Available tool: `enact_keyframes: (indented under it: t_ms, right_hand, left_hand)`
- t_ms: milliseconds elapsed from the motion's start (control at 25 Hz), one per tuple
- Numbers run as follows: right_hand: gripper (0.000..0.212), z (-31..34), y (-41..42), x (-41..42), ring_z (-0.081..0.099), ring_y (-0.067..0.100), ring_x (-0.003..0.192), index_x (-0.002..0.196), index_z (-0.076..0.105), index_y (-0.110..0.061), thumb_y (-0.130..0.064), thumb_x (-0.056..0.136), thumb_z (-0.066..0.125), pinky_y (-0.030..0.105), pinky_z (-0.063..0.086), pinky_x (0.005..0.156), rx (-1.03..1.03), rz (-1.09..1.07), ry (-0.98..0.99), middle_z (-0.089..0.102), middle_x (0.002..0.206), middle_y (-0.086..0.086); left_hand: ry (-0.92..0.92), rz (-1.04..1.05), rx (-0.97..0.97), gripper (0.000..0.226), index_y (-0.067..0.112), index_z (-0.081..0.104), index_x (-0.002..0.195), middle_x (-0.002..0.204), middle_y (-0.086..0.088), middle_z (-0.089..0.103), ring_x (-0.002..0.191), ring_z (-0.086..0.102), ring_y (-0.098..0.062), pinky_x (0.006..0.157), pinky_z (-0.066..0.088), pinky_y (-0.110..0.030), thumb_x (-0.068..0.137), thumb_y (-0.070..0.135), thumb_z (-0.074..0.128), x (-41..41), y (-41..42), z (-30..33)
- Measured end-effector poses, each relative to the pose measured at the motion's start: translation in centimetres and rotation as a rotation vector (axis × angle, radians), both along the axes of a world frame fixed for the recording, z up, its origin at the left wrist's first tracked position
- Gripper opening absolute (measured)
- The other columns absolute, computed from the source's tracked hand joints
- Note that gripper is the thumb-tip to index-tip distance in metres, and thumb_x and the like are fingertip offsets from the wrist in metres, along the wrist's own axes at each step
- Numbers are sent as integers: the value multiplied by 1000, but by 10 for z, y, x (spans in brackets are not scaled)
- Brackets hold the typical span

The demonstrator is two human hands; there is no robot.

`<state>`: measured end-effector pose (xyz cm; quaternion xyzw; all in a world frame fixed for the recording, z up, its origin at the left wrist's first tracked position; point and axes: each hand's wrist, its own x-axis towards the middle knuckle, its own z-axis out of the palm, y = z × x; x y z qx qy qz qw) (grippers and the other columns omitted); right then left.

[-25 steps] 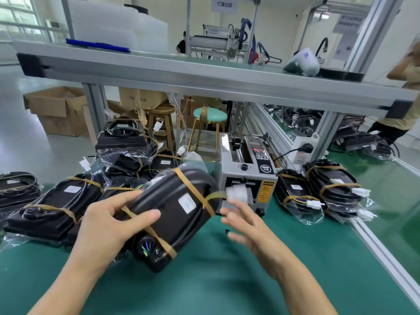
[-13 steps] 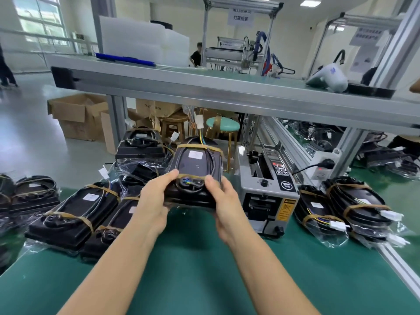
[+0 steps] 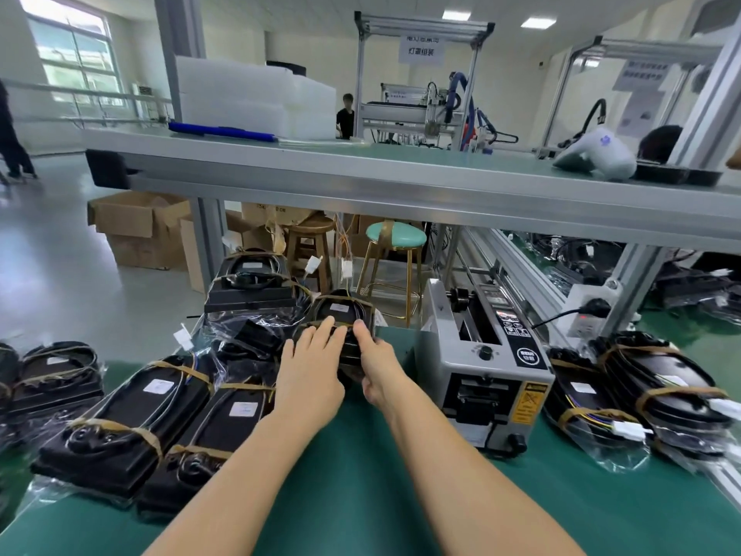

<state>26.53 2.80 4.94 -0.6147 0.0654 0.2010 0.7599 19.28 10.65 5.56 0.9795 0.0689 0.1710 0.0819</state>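
A black moulded unit (image 3: 341,311), bound with brown tape and carrying a white label and coiled wires, sits at the far edge of the green table (image 3: 361,475). My left hand (image 3: 310,367) holds its near left end with the fingers laid over the top. My right hand (image 3: 377,365) grips the near right end, thumb on top and fingers underneath. Both arms are stretched forward. The unit's near end is hidden by my hands.
Taped black units in plastic lie at the left (image 3: 120,415) and right (image 3: 661,395), with a stack (image 3: 248,290) behind. A grey tape dispenser (image 3: 481,367) stands right of my hands. An aluminium shelf (image 3: 401,186) spans overhead. Stools (image 3: 395,238) and cardboard boxes (image 3: 136,226) stand beyond the table.
My right hand joined the left on the unit. Both hands turned it lengthwise and carried it away from me to the table's far edge.
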Motion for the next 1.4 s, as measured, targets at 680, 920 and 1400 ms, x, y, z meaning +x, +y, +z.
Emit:
enact_keyframes:
  t_ms: [680, 920, 1400]
  right_hand:
    - [64, 10, -23, -39, 14, 22, 147, 154, 14, -11, -42, 102, 36, 37, 16, 120, -610, 51, -411, 13, 161, 7]
    - [52, 34, -115, -110, 20, -4, 136, 147, 35, -19, -30, 98, 49, 6, 7, 109, -880, 53, -976, 31, 151, -10]
    - [118, 64, -356, 0, 16, 38, 144, 151, 19, -29, -87, 56, 61, 60, 16, 114, -1871, -149, -7, 17, 157, 15]
  left_hand:
    - [-4, 57, 124, 91, 23, -3, 151, 160, 1, -8, 147, 2, -22, 117, 4, -45, 85, 19, 58, 1, -3, -19]
    - [40, 69, 159, 91, 23, -5, 151, 160, 2, -12, 147, -1, -23, 116, 4, -51, 85, 24, 58, -1, -9, -20]
    - [82, 104, 211, 91, 25, -1, 151, 159, -2, -10, 146, 1, -26, 115, 7, -53, 83, 27, 60, -2, -10, -15]
